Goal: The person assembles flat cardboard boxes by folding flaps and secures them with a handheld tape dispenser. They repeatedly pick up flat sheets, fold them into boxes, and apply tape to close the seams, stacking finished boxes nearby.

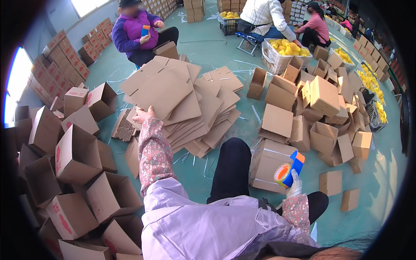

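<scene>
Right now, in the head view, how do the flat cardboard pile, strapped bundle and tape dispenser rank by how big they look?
1. flat cardboard pile
2. strapped bundle, partly covered
3. tape dispenser, in the right hand

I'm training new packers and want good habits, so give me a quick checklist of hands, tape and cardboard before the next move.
1. Tape dispenser in the right hand: ok, held.
2. Left hand at the cardboard: ok, at the edge of the top sheet.
3. Firm left grip: cannot tell, its underside is hidden.
4. Cardboard pile squared up: not ok, sheets lie skewed and fanned.
5. Floor free of loose strips: not ok, white strips lie near the pile.
</scene>
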A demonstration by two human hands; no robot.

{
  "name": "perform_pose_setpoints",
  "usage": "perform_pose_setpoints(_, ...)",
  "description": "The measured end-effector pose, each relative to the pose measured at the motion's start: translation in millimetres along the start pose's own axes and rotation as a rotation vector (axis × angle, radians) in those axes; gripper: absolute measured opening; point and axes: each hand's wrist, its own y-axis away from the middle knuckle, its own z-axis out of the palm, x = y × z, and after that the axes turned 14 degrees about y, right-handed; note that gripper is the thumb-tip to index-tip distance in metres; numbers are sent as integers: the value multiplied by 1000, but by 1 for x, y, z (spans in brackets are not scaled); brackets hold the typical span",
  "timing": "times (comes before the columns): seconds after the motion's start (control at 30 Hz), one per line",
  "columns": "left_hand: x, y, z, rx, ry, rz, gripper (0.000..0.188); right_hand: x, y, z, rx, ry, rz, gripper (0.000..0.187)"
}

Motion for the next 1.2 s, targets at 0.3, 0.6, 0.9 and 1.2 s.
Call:
perform_pose_setpoints(0.3,18,-22,-10,-57,-34,326,39,21,-2,-51,14,-161,-51,55)
perform_pose_setpoints(0.6,121,138,-27,-692,787,672,19,27,-8,-68,202,-169,3,40)
perform_pose_setpoints(0.9,34,446,1,-1607,315,354,24,31,-18,-77,366,109,-91,42)
perform_pose_setpoints(1.2,-18,515,-33,-2053,93,-130,47,40,-67,-75,334,678,-66,61)
